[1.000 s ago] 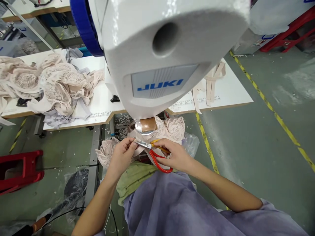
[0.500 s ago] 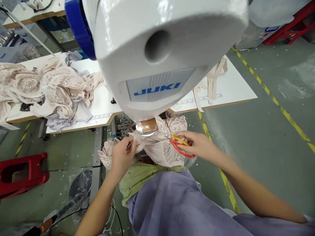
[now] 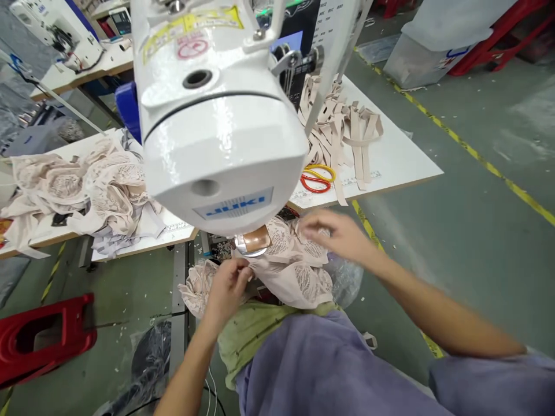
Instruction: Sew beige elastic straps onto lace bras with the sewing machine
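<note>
A beige lace bra [image 3: 299, 283] lies over my lap, its upper part at the sewing machine's narrow bed [image 3: 254, 241]. My left hand [image 3: 228, 286] pinches the bra's edge just below and left of that bed. Over the bra's right side hovers my right hand [image 3: 332, 231], blurred a little, its fingers apart and nothing in them. Scissors with one red and one yellow handle [image 3: 318, 178] rest on the white table by the machine head, their blades hidden.
The white sewing machine head [image 3: 225, 150] fills the upper middle. Piled lace bras [image 3: 99, 185] cover the left table, and beige straps [image 3: 333, 127] lie on the right one. A red stool [image 3: 47, 338] stands at lower left; a clear bin [image 3: 429, 58] stands at upper right.
The scissors have gone from my right hand to the table. My right hand is now free above the bra, while my left keeps its pinch. The view has shifted, showing more of the machine.
</note>
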A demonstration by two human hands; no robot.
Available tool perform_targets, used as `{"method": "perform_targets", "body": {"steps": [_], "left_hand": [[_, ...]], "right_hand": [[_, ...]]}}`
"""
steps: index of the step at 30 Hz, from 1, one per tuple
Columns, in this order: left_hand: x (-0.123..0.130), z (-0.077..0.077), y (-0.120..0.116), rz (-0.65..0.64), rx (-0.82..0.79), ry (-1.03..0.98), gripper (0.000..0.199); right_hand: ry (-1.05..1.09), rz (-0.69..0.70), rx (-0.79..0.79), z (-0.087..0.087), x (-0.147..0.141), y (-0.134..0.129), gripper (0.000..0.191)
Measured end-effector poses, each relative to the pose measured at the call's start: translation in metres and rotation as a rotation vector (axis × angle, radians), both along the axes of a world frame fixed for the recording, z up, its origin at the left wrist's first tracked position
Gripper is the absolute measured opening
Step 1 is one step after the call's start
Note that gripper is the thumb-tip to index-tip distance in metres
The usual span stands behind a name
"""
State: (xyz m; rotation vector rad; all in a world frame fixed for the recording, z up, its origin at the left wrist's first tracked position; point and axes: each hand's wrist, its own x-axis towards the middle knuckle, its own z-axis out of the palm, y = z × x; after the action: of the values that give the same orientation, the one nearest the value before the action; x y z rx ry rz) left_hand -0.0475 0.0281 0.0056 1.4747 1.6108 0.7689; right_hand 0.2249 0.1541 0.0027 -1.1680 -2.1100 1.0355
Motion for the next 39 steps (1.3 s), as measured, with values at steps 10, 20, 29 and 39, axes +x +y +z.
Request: {"method": "perform_targets", "body": {"steps": [10,20,29,39], "left_hand": [[0.072,0.015,-0.001,-0.093,0.49,0.274,0.031],[0.05,0.028,0.01,0.171,0.391,0.397,0.019],[0.037,0.025,0.022,0.11,0.553,0.755,0.028],[0.029,0.026,0.026,0.082,0.556,0.819,0.029]], "right_hand": [[0.422,0.122,-0.477,-0.008,-0.04,-0.071,0.054],[0.401,-0.153,-0.248,0.024,-0.073,-0.008,0.019],[0.3,-0.029,-0.177,0.036,-0.092,0.032,0.013],[0.18,-0.043,-0.111,0.044,-0.095,0.034,0.003]]}}
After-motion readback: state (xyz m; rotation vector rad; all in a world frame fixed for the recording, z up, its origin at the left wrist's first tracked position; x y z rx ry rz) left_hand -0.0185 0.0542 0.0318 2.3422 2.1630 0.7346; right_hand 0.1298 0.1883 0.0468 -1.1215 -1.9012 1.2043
